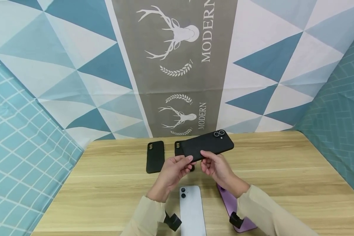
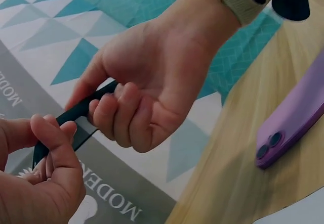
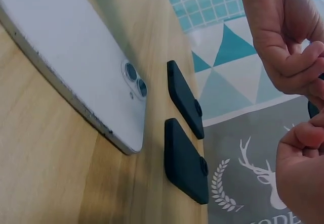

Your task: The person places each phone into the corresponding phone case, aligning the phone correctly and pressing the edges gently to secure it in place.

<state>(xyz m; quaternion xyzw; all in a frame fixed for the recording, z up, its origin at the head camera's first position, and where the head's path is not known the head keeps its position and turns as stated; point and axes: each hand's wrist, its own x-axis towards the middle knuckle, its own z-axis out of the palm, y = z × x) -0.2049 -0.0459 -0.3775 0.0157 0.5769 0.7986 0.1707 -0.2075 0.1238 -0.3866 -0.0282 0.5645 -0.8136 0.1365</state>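
Note:
Both hands hold a black phone [image 1: 209, 144] tilted above the table, its back with two ringed camera lenses turned up toward the head camera. My left hand [image 1: 174, 170] pinches the near left end, thumb on the back and fingers curled underneath. Along the near long edge, my right hand [image 1: 219, 168] grips it the same way. In the left wrist view the phone [image 2: 76, 112] appears edge-on between the curled fingers. Behind it lies a black phone case [image 1: 178, 151], partly hidden by the phone and left hand.
A second black case [image 1: 155, 157] lies to the left on the wooden table [image 1: 106, 190]. Nearer me are a white phone [image 1: 191, 209], between the forearms, and a purple phone [image 1: 228, 201], partly under the right forearm. Patterned cloth [image 1: 177, 82] hangs behind the table.

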